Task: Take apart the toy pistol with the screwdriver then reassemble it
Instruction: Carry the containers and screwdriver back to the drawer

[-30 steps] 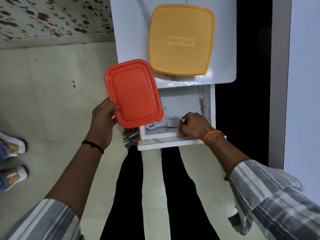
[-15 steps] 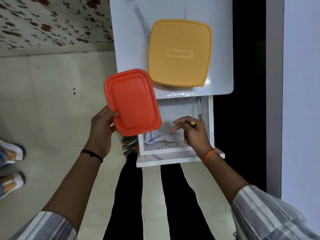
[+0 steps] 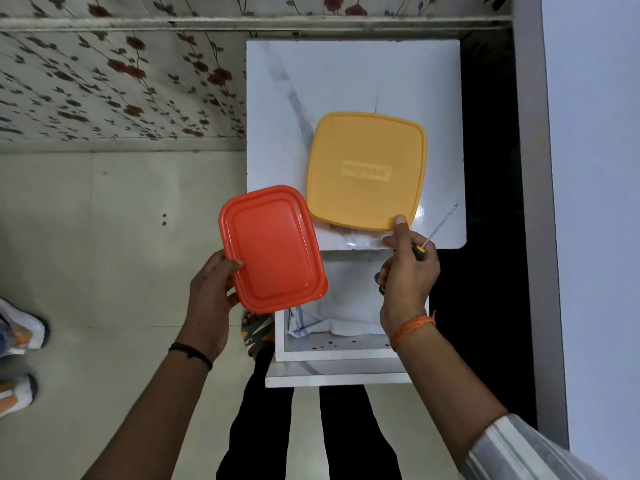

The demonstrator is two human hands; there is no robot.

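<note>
**Both hands occupied; toy pistol not in view**

While the right hand [image 3: 407, 271] curls round the handle of a screwdriver [image 3: 437, 231], its thumb reaches forward and presses on the near edge of the yellow square lid [image 3: 365, 169]. The handle is black with a yellow band at the collar; the thin metal shaft points up and to the right, over the near right corner of the white marbled tabletop [image 3: 346, 84]. An orange thread band sits on that wrist.

The left hand [image 3: 211, 289] grips an orange rectangular lid [image 3: 273, 247] at its lower left edge, thumb on top, fingers beneath. The lid is held in the air, tilted, just left of the yellow one and overlapping the table's near left corner. A black band is on the left wrist.

Below the tabletop an open drawer [image 3: 332, 349] is pulled towards the person, with white cloth or paper crumpled inside. The toy pistol cannot be seen anywhere; whether it lies under the yellow lid or in the drawer cannot be told.

Black-trousered legs and a sandalled foot stand below. Another person's shoes [image 3: 17, 327] show at the left edge on the tiled floor.
</note>
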